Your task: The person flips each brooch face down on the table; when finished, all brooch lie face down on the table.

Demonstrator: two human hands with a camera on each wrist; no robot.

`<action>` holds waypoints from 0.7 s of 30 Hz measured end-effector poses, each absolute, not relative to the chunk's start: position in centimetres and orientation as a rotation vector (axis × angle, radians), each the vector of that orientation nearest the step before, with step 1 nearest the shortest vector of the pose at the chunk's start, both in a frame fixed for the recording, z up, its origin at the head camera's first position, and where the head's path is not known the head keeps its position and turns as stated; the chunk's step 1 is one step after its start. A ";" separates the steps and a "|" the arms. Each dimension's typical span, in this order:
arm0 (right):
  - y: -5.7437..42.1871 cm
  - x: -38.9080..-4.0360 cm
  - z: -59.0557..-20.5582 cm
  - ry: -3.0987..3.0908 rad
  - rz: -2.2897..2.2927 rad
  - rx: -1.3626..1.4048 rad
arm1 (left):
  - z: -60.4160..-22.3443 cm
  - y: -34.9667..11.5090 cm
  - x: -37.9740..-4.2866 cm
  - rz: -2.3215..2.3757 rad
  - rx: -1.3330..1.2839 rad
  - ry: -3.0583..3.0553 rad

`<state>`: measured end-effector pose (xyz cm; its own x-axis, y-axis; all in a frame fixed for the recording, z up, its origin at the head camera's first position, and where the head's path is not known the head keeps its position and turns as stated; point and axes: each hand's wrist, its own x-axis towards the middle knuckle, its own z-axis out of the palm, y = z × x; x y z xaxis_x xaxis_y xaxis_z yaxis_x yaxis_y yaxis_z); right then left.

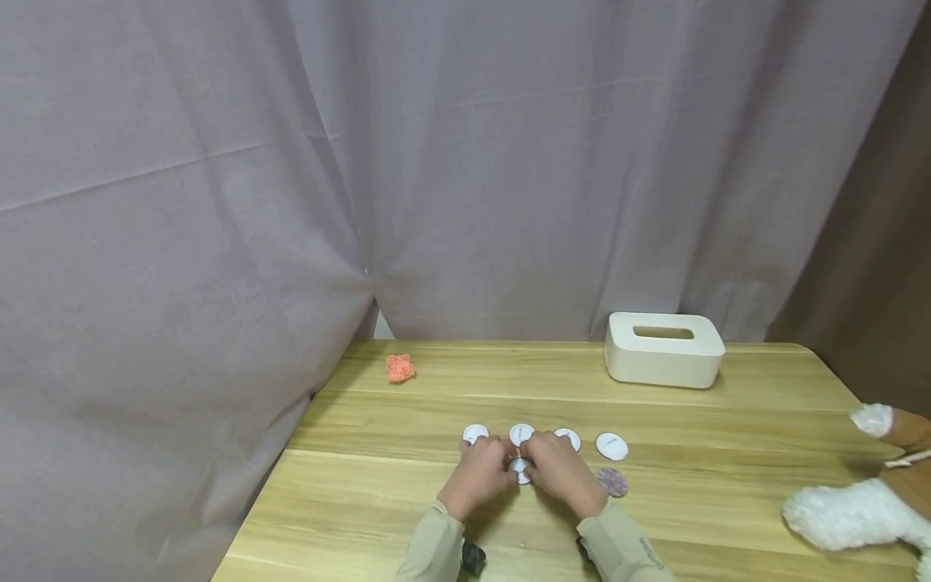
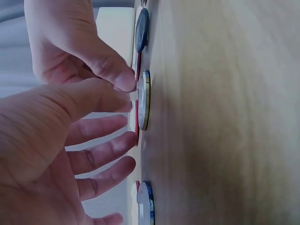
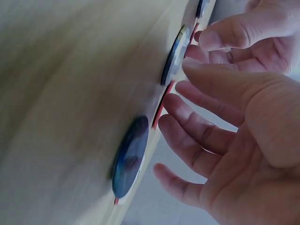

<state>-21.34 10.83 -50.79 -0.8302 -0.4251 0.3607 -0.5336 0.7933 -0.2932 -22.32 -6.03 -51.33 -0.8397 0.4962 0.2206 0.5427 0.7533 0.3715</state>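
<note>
In the head view, my left hand point(image 1: 480, 471) and right hand point(image 1: 562, 469) meet over a white-topped round disc point(image 1: 520, 471) lying on the table. The left wrist view shows this disc point(image 2: 145, 105) edge-on, with a yellowish rim and a pale raised piece on top. Both thumbs come down at its upper side, close together. My index fingertips are mostly hidden behind the thumbs, so whether they pinch something small cannot be told. The other fingers of my left hand point(image 2: 51, 136) are spread and slightly bent. Those of my right hand point(image 3: 243, 126) are loosely bent too.
Behind the hands runs a row of white discs with small print, such as the rightmost disc point(image 1: 612, 446). A purple patterned disc point(image 1: 612, 482) lies right of the hands. Further off are an orange crumpled piece point(image 1: 400, 368), a white tissue box point(image 1: 665, 352) and a plush toy point(image 1: 844, 515).
</note>
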 end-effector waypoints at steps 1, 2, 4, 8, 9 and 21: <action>11.0 -21.3 -50.7 -2.713 0.567 0.732 | -51.3 -6.0 -22.3 -0.655 -0.838 -2.835; 11.1 -21.3 -50.6 -2.721 0.573 0.724 | -51.3 -5.9 -22.2 -0.656 -0.830 -2.834; 11.4 -21.2 -50.3 -2.743 0.583 0.706 | -51.2 -5.8 -22.1 -0.657 -0.811 -2.823; 12.1 -21.1 -49.9 -2.783 0.593 0.690 | -51.0 -5.3 -22.0 -0.662 -0.778 -2.816; 12.3 -21.0 -49.8 -2.795 0.605 0.683 | -51.0 -5.1 -22.1 -0.656 -0.777 -2.813; 15.4 -19.7 -48.7 -2.879 0.673 0.605 | -50.7 -2.2 -21.8 -0.545 -0.896 -2.815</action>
<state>-19.71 15.38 -48.69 -0.9122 -0.3536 0.2071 -0.4088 0.8208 -0.3991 -21.78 -2.24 -50.74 -0.8134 0.5314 0.2365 0.5813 0.7573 0.2975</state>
